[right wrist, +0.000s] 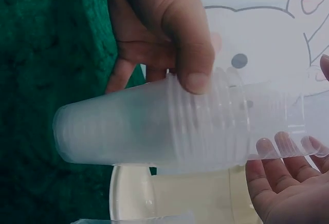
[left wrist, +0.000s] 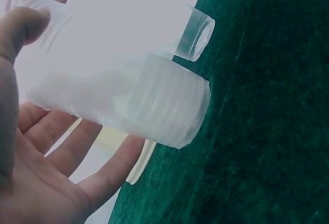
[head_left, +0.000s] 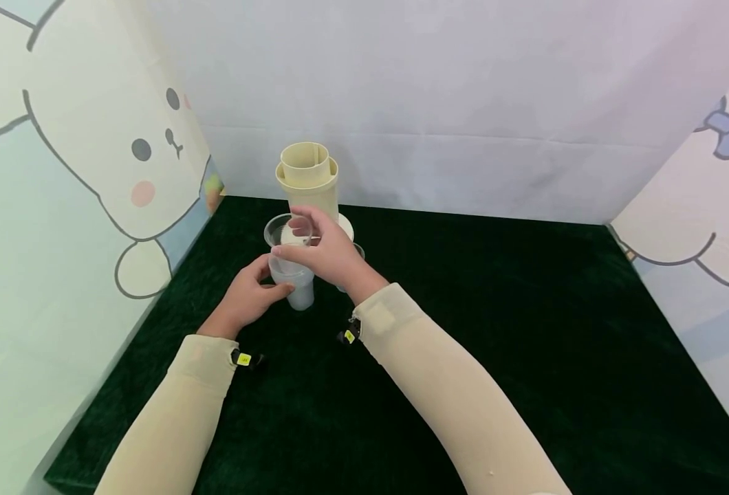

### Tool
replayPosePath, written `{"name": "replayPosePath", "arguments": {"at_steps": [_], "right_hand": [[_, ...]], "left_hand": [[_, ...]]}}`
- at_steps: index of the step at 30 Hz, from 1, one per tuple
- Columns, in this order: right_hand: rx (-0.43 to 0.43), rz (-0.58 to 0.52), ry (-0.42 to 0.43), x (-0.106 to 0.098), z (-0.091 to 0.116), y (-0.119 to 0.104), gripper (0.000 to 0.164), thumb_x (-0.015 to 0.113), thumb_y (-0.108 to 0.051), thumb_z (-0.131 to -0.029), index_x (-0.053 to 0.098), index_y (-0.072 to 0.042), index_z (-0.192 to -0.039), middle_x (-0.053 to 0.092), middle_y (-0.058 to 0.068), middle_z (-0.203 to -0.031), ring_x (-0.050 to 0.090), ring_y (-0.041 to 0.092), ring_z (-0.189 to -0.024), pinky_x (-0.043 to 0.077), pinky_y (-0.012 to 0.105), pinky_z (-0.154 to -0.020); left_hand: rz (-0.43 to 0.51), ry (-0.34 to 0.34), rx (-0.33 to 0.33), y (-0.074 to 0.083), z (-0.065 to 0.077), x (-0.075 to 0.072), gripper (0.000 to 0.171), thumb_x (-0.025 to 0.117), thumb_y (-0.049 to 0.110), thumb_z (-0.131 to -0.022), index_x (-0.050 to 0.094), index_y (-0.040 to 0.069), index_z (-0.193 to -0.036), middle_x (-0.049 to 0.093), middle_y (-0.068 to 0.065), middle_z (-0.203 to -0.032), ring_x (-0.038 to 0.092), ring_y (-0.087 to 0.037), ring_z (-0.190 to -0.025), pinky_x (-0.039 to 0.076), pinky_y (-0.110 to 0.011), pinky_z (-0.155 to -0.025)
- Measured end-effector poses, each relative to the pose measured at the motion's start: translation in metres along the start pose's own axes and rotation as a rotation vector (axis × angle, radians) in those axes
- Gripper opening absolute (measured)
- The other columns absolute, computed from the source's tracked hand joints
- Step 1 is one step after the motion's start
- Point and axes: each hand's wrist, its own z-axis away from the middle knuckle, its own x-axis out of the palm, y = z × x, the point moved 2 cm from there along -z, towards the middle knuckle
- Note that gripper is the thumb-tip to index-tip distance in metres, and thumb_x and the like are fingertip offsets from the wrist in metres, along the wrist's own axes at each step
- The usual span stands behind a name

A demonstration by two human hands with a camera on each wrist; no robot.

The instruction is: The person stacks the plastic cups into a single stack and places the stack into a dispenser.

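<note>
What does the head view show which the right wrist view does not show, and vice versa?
Only the head view shows both sleeves and the open top of the cream container. Only the right wrist view shows the rims of the cup stack as separate ridges. Both share the left hand, right hand, cup stack, cream container and green cloth.

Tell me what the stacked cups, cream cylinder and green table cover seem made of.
Stacked cups: thin plastic, translucent and lightly glossy, with see-through walls.
Cream cylinder: probably rigid plastic, smooth and satin, judging by its even colour and clean rims.
Green table cover: velvet-like fabric, soft-looking and matte, from its mottled pile; the exact fibre can't be told.
</note>
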Motion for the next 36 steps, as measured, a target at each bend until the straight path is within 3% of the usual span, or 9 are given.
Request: {"name": "replayPosePath", "arguments": {"at_steps": [8, 13, 21, 36], "right_hand": [[0.041, -0.016, -0.007, 0.001, 0.003, 0.011, 0.076, 0.079, -0.04, -0.091, 0.041, -0.024, -0.155, 0.053, -0.003, -0.149, 0.049, 0.009, -0.134, 0.04, 0.043, -0.113], [0.075, -0.025, -0.015, 0.004, 0.006, 0.016, 0.077, 0.079, -0.041, -0.091, 0.04, -0.024, -0.156, 0.051, -0.005, -0.152, 0.044, 0.013, -0.14, 0.038, 0.047, -0.115], [0.114, 0.022, -0.01, 0.011, 0.006, 0.026, 0.078, 0.081, -0.041, -0.089, 0.042, -0.028, -0.155, 0.047, -0.009, -0.153, 0.037, 0.02, -0.146, 0.034, 0.045, -0.118], [0.202, 0.108, -0.023, 0.019, 0.009, 0.035, 0.077, 0.076, -0.046, -0.093, 0.041, -0.023, -0.157, 0.045, -0.005, -0.156, 0.047, 0.019, -0.135, 0.045, 0.045, -0.108]], "left_hand": [[0.006, -0.003, 0.013, -0.002, 0.0, 0.001, 0.068, 0.072, 0.04, -0.097, 0.043, 0.018, -0.155, 0.052, -0.009, -0.15, 0.047, -0.034, -0.137, 0.042, -0.062, -0.108], [0.018, -0.007, 0.014, -0.002, 0.001, 0.001, 0.065, 0.072, 0.038, -0.097, 0.045, 0.018, -0.153, 0.052, -0.009, -0.149, 0.05, -0.032, -0.133, 0.043, -0.06, -0.108], [0.02, -0.006, 0.029, -0.002, 0.001, 0.0, 0.061, 0.072, 0.038, -0.097, 0.049, 0.016, -0.149, 0.053, -0.009, -0.147, 0.052, -0.031, -0.131, 0.047, -0.058, -0.105], [-0.001, 0.018, 0.053, -0.001, 0.002, 0.0, 0.06, 0.074, 0.036, -0.096, 0.051, 0.016, -0.147, 0.057, -0.008, -0.142, 0.052, -0.031, -0.131, 0.049, -0.058, -0.102]]}}
